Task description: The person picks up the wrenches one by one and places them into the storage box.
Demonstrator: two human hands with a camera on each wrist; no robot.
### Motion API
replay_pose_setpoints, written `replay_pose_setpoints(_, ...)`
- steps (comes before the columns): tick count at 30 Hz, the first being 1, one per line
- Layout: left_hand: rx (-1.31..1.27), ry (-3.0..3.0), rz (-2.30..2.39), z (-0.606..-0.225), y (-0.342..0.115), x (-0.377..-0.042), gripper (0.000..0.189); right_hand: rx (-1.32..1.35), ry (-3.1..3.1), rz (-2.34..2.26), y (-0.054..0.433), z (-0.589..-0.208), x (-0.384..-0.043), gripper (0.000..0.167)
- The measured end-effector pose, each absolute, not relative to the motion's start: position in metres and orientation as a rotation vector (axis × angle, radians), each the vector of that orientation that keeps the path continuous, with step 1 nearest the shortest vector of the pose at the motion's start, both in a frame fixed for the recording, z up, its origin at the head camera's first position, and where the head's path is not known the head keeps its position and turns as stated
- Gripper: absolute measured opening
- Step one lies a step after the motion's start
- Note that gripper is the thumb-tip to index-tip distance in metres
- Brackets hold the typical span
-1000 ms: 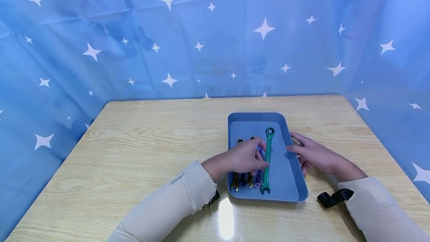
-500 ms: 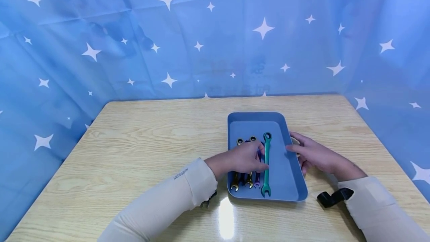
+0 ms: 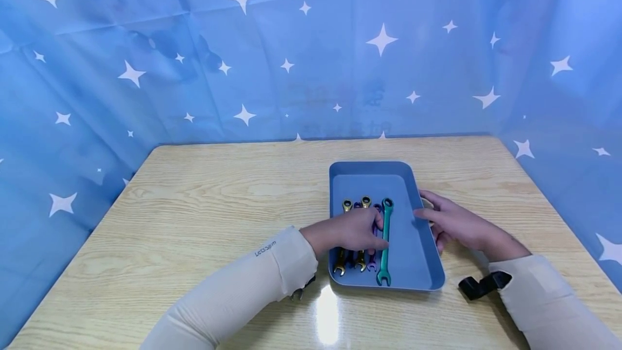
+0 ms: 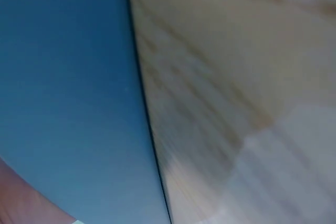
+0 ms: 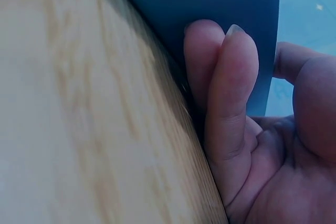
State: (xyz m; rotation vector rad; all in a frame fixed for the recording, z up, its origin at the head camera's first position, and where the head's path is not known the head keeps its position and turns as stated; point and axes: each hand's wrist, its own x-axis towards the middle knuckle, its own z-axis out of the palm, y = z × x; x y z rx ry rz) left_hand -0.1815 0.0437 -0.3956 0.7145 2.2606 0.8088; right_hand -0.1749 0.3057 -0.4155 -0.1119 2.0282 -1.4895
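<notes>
A grey-blue tray (image 3: 418,263) stands on the table, right of centre in the head view. Inside it, my left hand (image 3: 355,230) pinches a green ratcheting wrench (image 3: 385,261) between thumb and fingers. To its left lie a purple wrench (image 3: 371,263), a gold wrench (image 3: 360,261), a dark blue one and another gold wrench (image 3: 339,266), partly covered by my hand. My right hand (image 3: 459,224) grips the tray's right wall, thumb over the rim and fingers outside. In the right wrist view, curled fingers (image 5: 231,93) touch the outer wall. The left wrist view shows mainly the tray wall (image 4: 79,77).
The wood-grain table (image 3: 218,199) spreads around the tray, widest to the left. A blue curtain (image 3: 311,58) with white stars hangs behind it and along both sides. Black straps (image 3: 485,285) show at the sleeve cuffs.
The green wrench has slid slightly toward me in the tray, lining up closer beside the purple one. My left hand has shifted with it; the right hand and tray stay put.
</notes>
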Motion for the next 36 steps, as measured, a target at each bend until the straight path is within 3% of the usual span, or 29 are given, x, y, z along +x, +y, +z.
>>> replay_pose_setpoints(22, 0.729, 2.472, 0.574, -0.387, 0.046, -0.171, 0.028, -0.153, 2.004, -1.503, 0.304, -0.416, -0.175, 0.078)
replay_pose_setpoints(36, 0.753, 2.599, 0.776, -0.365, 0.013, -0.16, 0.014, -0.152, 2.023, -1.503, 0.305, -0.417, -0.175, 0.078)
